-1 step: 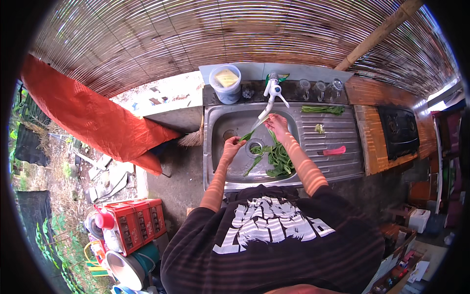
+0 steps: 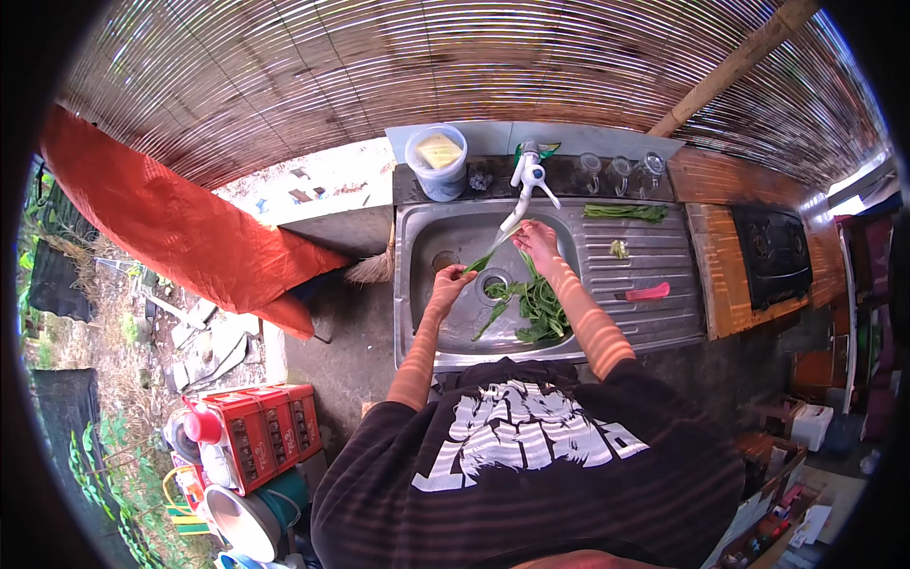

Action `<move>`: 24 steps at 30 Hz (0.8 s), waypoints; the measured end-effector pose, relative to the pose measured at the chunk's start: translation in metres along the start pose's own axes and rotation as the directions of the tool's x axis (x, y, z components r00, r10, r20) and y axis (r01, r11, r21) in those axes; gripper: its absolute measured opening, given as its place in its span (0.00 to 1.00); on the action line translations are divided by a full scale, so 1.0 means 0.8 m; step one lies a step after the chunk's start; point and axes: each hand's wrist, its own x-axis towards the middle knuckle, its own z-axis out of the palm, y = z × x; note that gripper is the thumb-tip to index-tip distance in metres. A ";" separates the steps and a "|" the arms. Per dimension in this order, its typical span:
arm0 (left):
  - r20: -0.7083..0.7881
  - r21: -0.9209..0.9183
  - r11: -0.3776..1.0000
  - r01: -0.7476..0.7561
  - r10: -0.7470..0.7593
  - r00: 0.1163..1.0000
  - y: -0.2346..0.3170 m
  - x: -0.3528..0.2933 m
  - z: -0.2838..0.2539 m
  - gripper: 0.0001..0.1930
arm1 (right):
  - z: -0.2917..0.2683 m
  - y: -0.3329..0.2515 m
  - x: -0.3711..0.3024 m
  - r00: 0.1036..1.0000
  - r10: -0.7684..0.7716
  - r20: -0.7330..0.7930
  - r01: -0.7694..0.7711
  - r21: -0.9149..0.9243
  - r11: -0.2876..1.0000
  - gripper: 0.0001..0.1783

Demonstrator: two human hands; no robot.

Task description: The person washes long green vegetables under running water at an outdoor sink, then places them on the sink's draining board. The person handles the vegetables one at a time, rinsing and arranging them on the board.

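Under the white faucet [image 2: 529,185], a leafy green vegetable [image 2: 480,263] stretches between my hands above the metal sink [image 2: 406,275]. My left hand [image 2: 448,283] pinches its green leaf end. Close to the spout, my right hand [image 2: 539,243] has its fingers closed round the pale stalk end. What looks like running water meets the stalk there. A heap of loose leafy greens [image 2: 542,309] lies in the right part of the basin, beside the drain [image 2: 491,282] and below my right forearm.
On the ridged drainboard are a bundle of green stalks [image 2: 626,212], a small pale-green scrap [image 2: 619,248] and a red-handled knife [image 2: 648,292]. Glass mugs [image 2: 621,171] and a plastic bucket [image 2: 437,166] line the back ledge. A black stove [image 2: 773,256] stands right; a broom [image 2: 372,268] leans left.
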 end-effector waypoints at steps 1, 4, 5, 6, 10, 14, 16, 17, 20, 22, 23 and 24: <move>0.023 -0.063 0.998 0.009 -0.007 1.000 0.002 -0.001 0.000 0.13 | -0.001 0.001 0.001 1.000 -0.007 0.010 0.006 0.030 1.000 0.06; 0.045 -0.218 0.976 0.011 -0.001 0.999 -0.005 -0.002 -0.006 0.13 | -0.001 0.004 0.002 1.000 0.020 -0.014 -0.019 0.061 0.998 0.05; 0.024 -0.244 0.969 0.031 -0.026 0.999 -0.009 -0.001 -0.008 0.12 | 0.000 0.005 0.002 1.000 0.017 -0.007 -0.016 0.061 0.998 0.05; 0.006 -0.269 0.962 0.047 -0.048 0.999 -0.010 0.004 -0.010 0.12 | 0.000 0.004 0.005 1.000 0.008 0.001 -0.008 0.062 0.998 0.05; 0.024 -0.425 0.904 0.048 -0.042 0.999 -0.016 0.014 -0.012 0.10 | 0.003 0.005 0.011 1.000 -0.010 -0.009 0.010 -0.015 1.000 0.06; 0.029 -0.471 0.879 0.074 -0.068 0.997 -0.023 0.010 -0.014 0.10 | 0.010 0.004 0.006 1.000 0.001 0.009 -0.001 -0.065 0.998 0.06; 0.034 -0.511 0.854 0.101 -0.098 0.995 -0.024 0.006 -0.014 0.11 | 0.014 0.003 0.002 1.000 -0.014 0.012 0.015 -0.062 0.998 0.06; 0.002 -0.452 0.885 0.113 -0.126 0.992 -0.025 0.004 -0.013 0.11 | 0.017 0.002 0.000 1.000 -0.019 0.008 0.019 -0.068 0.998 0.07; -0.072 -0.291 0.945 0.150 -0.178 0.981 -0.023 -0.003 -0.011 0.12 | 0.018 0.004 0.001 1.000 -0.025 0.013 0.026 -0.112 0.993 0.08; -0.095 -0.220 0.962 0.160 -0.184 0.978 -0.035 -0.003 -0.015 0.13 | 0.021 0.004 0.000 0.999 -0.010 0.049 0.019 -0.184 0.983 0.10; -0.105 -0.251 0.958 0.137 -0.167 0.980 -0.041 -0.005 -0.017 0.13 | 0.024 0.006 -0.001 0.999 0.001 0.054 0.010 -0.193 0.981 0.09; -0.114 -0.280 0.953 0.113 -0.149 0.982 -0.046 -0.007 -0.019 0.14 | 0.025 0.009 0.001 0.998 0.009 0.057 0.003 -0.202 0.979 0.09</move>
